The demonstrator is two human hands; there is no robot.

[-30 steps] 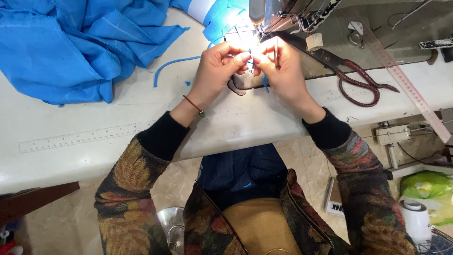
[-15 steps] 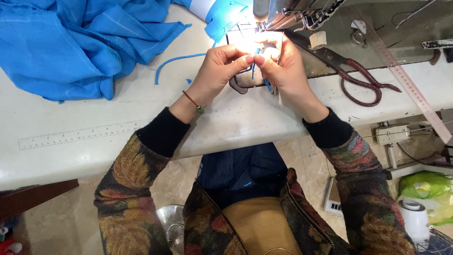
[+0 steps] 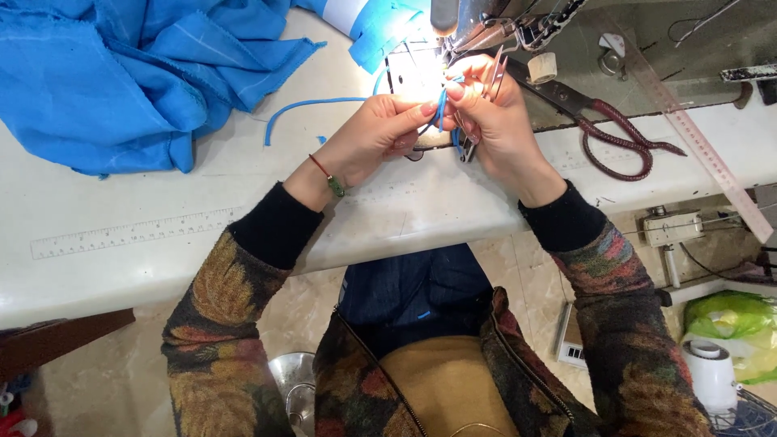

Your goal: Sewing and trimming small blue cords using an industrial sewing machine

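Fingertips of left hand (image 3: 380,133) and right hand (image 3: 494,113) pinched on blue cord (image 3: 441,105)

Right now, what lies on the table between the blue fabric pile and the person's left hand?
In the head view, a loose blue cord curves on the white table between the blue fabric pile and the left hand.

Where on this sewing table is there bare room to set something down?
Bare white table lies below both hands, and between the blue fabric pile and left hand. Crowded: around the right hand, sewing machine and scissors.
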